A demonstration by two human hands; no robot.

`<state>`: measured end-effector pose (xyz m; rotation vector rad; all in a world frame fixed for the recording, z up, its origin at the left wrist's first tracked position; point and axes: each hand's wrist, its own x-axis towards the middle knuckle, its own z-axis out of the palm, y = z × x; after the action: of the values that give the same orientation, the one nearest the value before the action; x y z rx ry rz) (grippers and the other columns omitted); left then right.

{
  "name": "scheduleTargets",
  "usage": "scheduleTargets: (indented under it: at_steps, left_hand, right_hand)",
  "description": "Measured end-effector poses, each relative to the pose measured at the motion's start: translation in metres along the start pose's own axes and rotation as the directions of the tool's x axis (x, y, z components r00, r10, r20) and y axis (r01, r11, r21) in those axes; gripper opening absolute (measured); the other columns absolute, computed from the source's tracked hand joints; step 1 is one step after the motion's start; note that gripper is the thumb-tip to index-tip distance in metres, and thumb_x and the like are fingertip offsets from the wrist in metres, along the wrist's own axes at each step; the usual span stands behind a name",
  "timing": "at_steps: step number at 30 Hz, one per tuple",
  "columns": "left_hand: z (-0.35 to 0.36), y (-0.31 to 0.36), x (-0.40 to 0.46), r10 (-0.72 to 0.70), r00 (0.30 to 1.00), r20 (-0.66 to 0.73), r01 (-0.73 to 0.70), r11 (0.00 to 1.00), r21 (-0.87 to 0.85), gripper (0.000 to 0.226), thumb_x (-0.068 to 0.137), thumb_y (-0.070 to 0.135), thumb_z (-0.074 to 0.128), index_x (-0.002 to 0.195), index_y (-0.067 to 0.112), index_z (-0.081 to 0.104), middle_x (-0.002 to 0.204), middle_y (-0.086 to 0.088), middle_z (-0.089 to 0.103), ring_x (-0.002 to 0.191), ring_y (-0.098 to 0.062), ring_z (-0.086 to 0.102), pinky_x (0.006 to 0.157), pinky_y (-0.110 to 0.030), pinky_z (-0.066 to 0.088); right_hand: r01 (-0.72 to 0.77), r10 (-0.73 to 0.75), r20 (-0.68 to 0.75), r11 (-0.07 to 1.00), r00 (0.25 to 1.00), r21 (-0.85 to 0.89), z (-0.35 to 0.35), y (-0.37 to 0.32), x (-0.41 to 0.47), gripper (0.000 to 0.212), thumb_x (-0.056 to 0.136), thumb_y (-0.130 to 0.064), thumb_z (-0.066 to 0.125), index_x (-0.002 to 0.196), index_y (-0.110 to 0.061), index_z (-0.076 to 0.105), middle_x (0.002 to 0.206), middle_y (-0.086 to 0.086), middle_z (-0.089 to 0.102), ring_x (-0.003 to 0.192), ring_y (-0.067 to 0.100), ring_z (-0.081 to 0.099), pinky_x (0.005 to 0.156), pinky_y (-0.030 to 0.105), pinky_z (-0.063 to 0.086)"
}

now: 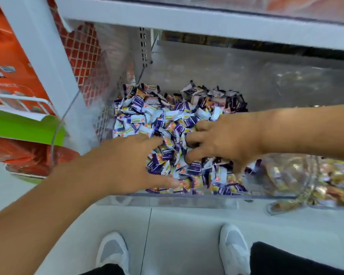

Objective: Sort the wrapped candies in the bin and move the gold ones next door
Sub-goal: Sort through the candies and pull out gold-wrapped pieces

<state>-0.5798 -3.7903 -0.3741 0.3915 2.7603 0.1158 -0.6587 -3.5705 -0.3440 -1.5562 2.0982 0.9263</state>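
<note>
A clear plastic bin (167,202) on the shelf holds a heap of purple-and-white wrapped candies (157,116) with orange marks. Both of my hands are inside it. My left hand (131,165) lies on the near left of the heap, its fingers stretched out and touching the wrappers. My right hand (228,139) reaches in from the right, fingers spread and bent, with the tips dug in among the candies. Through the clear wall on the right I see gold wrapped candies (330,185) in the neighbouring bin. No gold candy is visible in either hand.
A grey shelf board (206,22) hangs low over the bin. A white upright post (48,62) and red mesh (83,56) stand at the left, with orange and green packaging (18,126) beyond. My white shoes (234,249) stand on the pale floor below.
</note>
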Motion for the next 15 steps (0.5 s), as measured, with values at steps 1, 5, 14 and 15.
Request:
scheduleTargets:
  at_steps: [1, 5, 14, 15]
  left_hand:
    - [0.003, 0.003, 0.006, -0.001, 1.000, -0.005, 0.001, 0.999, 0.032, 0.111, 0.050, 0.103, 0.036, 0.139, 0.038, 0.032, 0.131, 0.011, 0.048, 0.120, -0.018, 0.052, 0.097, -0.039, 0.048]
    - [0.007, 0.008, 0.025, -0.035, 0.999, -0.010, 0.036, 0.988, 0.153, 0.102, 0.064, 0.088, 0.057, 0.141, 0.028, 0.027, 0.124, 0.003, 0.040, 0.114, -0.025, 0.050, 0.086, -0.040, 0.050]
    - [0.002, -0.026, 0.035, -0.292, 0.862, -0.414, 0.286, 0.955, -0.078, 0.038, 0.091, 0.016, 0.064, 0.126, 0.018, 0.050, 0.123, -0.013, 0.051, 0.104, -0.037, 0.056, 0.075, -0.043, 0.049]
    - [0.004, -0.025, 0.036, -0.296, 0.864, -0.407, 0.272, 0.955, -0.118, 0.039, 0.096, 0.021, 0.056, 0.133, 0.015, 0.044, 0.128, -0.015, 0.048, 0.110, -0.039, 0.054, 0.079, -0.045, 0.047]
  right_hand:
    - [-0.023, 0.024, -0.060, 0.999, 0.998, 0.028, -0.003, 0.003, 0.004, 0.098, 0.069, -0.051, 0.082, 0.144, -0.046, 0.020, 0.140, -0.008, 0.025, 0.126, 0.023, 0.036, 0.072, 0.033, 0.038]
    - [-0.126, 0.194, -0.258, 0.958, 0.946, 0.259, -0.010, 0.012, 0.005, 0.076, 0.081, -0.037, 0.076, 0.146, -0.042, 0.036, 0.139, -0.008, 0.040, 0.121, 0.021, 0.051, 0.086, 0.034, 0.046]
    - [-0.666, 0.775, 0.250, 0.276, 0.581, 0.693, -0.015, 0.036, -0.002, 0.097, 0.088, -0.081, 0.032, 0.153, -0.010, 0.021, 0.147, 0.017, 0.044, 0.126, 0.037, 0.049, 0.098, 0.040, 0.044]
    - [-0.647, 0.746, 0.278, 0.256, 0.605, 0.718, -0.018, 0.034, 0.007, 0.097, 0.089, -0.081, 0.028, 0.155, -0.011, 0.018, 0.152, 0.016, 0.039, 0.133, 0.037, 0.044, 0.104, 0.042, 0.041]
